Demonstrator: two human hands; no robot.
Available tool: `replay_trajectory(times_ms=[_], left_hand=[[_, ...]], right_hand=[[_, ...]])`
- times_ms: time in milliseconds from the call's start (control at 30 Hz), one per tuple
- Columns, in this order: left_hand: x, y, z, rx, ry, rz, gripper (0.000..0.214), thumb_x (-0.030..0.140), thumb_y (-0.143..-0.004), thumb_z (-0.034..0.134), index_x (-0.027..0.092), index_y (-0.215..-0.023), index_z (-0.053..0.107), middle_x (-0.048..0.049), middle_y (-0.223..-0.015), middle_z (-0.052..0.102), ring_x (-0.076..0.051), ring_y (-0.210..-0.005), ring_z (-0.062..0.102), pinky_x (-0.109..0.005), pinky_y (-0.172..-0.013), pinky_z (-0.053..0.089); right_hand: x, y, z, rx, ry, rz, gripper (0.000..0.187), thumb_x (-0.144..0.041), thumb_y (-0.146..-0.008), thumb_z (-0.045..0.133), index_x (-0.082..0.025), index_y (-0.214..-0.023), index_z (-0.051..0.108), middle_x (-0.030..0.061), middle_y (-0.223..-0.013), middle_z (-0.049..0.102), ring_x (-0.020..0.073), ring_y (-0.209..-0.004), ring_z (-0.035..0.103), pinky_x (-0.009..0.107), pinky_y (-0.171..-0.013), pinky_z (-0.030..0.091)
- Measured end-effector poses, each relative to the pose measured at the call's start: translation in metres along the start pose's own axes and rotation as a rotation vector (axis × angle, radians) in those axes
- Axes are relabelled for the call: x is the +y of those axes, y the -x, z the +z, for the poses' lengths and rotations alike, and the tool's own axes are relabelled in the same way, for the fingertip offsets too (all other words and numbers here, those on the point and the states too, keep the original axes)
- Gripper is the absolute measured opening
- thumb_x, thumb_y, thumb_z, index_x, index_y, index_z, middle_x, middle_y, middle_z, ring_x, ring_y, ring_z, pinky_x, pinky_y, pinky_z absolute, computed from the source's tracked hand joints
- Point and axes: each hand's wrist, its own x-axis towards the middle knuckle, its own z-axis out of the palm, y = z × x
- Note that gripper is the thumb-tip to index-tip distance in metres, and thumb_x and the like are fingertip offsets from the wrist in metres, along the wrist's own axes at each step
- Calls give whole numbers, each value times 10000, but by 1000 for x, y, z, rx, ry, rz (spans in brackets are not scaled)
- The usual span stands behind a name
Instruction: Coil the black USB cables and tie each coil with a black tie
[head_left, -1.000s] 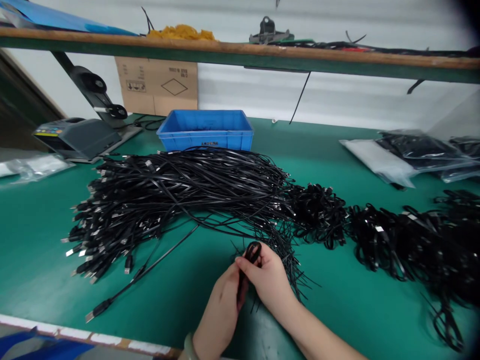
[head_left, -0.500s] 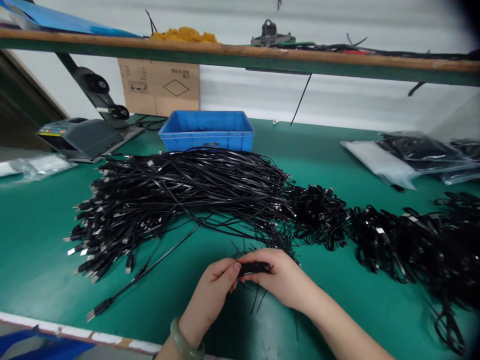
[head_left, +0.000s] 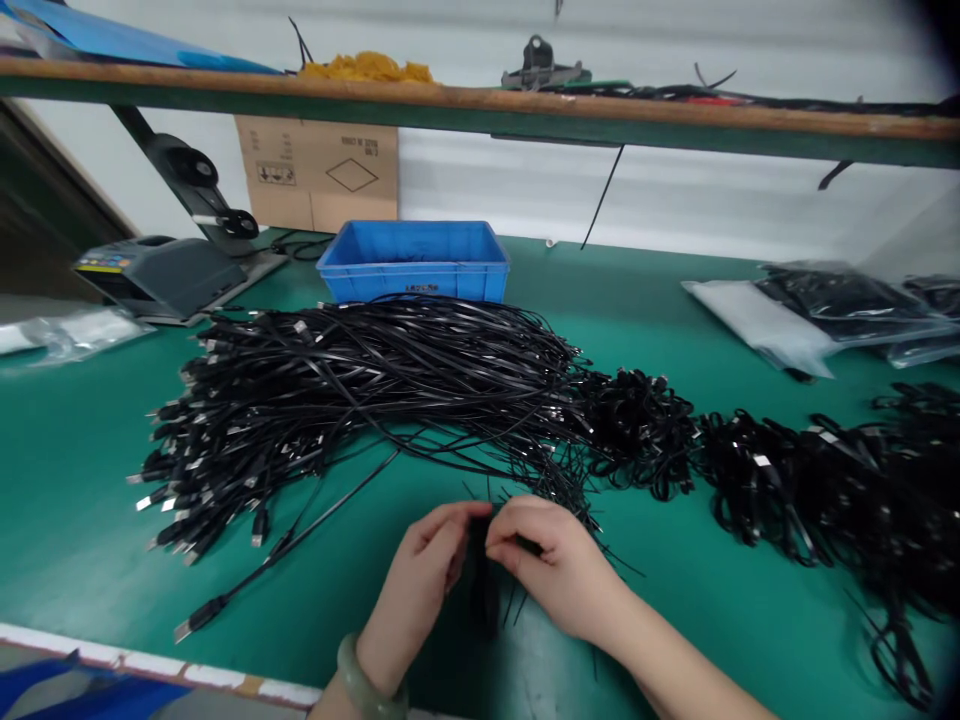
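Note:
A folded black cable [head_left: 484, 590] hangs upright and smeared by motion between my hands, low over the green table. My left hand [head_left: 426, 565], with a pale green bangle at the wrist, is closed at the left side of this cable, its index finger reaching across the top. My right hand [head_left: 551, 555] is pinched at the cable's upper right; whatever its fingertips hold is hidden. Short thin black ties [head_left: 559, 485] lie scattered behind and under the hands. Just beyond them spreads a large pile of straight black USB cables [head_left: 390, 365], with one loose USB plug [head_left: 201, 617] toward the front left.
Coiled black cables [head_left: 795, 480] run along the right side. A blue bin [head_left: 412, 282] stands behind the pile, and a grey tape dispenser [head_left: 161, 275] is at the back left. Plastic bags [head_left: 780, 320] lie back right. A shelf [head_left: 465, 105] crosses above.
The folded cable has turned from lying level between my hands to upright. My right fingers have closed into a pinch, and a thin black tie now sticks out beyond the right hand.

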Motion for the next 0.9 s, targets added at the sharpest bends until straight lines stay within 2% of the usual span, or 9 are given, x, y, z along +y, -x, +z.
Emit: replay_trajectory(times_ms=[133,233,367,467,533,600,767,833,900], left_hand=[[0,6,2,-206,-48,-34,336,358,-795,417,135,-680,641,51,-499,361,-69,-418,277,-202,-392,199],[3,7,0,-98,-163,203,250,210,-740,463,191,-862,680,25,-642,418,-99,-534,395,-211,-480,321],[4,2,-3,44,-468,380,375,73,-651,526,258,-938,681,-43,-1075,511,-199,-1010,461,-310,-876,356],[-4,1,1,17,-362,282,256,129,-712,569,236,-930,651,-37,-1041,574,-198,-998,482,-316,-900,340],[-12,4,6,-70,-89,159,110,250,-787,560,201,-867,619,3,-739,586,-142,-722,512,-261,-716,394],[-20,7,14,-250,278,13,248,414,-820,508,184,-746,565,69,-477,423,-95,-465,375,-231,-538,356],[-29,11,27,-705,737,-279,358,515,-796,454,204,-618,454,133,-330,162,-63,-314,150,-222,-426,291],[-25,8,27,-663,658,-265,358,510,-809,446,183,-681,515,108,-344,292,-72,-331,256,-228,-457,308],[-17,2,23,-460,395,-164,355,502,-818,458,164,-804,564,54,-458,472,-98,-445,416,-237,-525,345]], right_hand=[[3,-2,-1,117,52,88,159,-87,-774,506,-194,-692,591,7,-672,572,148,-697,521,258,-648,408],[6,-2,2,48,-76,187,134,-104,-737,531,-184,-640,577,-9,-626,538,134,-641,489,249,-608,387],[4,1,5,-38,-544,348,107,-213,-716,573,-167,-623,547,-40,-555,469,97,-535,422,221,-518,347],[2,1,1,50,-554,289,105,-205,-729,566,-169,-632,550,-30,-590,490,100,-557,438,225,-535,356],[2,1,-1,152,-419,187,105,-167,-742,559,-180,-637,557,-18,-626,517,114,-608,475,236,-581,379],[4,1,0,229,-351,119,102,-151,-758,557,-193,-665,564,-3,-684,560,131,-685,520,255,-659,407],[6,8,15,155,-874,278,125,-236,-750,630,-224,-755,505,-4,-769,628,177,-841,626,305,-716,484],[5,9,9,135,-1036,303,240,-249,-695,690,-248,-819,484,-40,-691,629,169,-703,650,282,-598,506],[8,7,-13,225,-912,246,343,-231,-673,706,-271,-947,504,-40,-711,655,157,-641,645,280,-574,513]])
